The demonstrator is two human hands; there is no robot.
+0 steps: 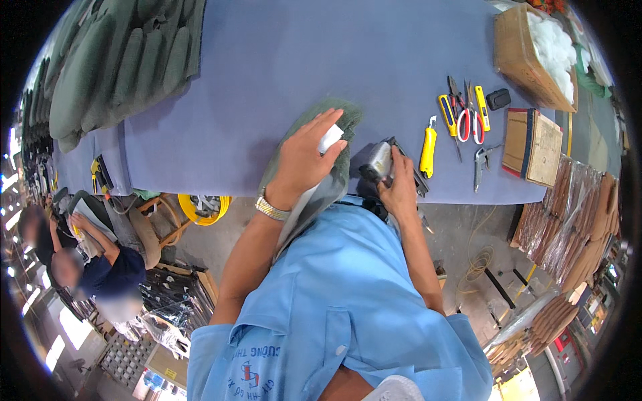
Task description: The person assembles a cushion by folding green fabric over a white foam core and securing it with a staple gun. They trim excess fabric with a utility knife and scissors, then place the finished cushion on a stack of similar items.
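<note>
An open brown cardboard box (518, 50) of white stuffing sits at the table's far right corner. Your left hand (304, 160) presses a white tag (330, 138) onto the green panel (348, 120), whose long axis runs away from you. Your right hand (399, 187) grips a silver tool (378, 162).

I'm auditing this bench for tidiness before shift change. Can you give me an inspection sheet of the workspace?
Surface: purple-blue table, mostly bare in the middle.
Job's things: green padded piece at the near edge; metal tool.
Clutter: yellow utility knife, red-handled scissors, cardboard box of white stuffing, stacked green pads.
Hands: left hand presses the green piece, holding a white block; right hand grips the metal tool.
Cables: coiled cord on the floor.
Surroundings: another person seated at left.
</note>
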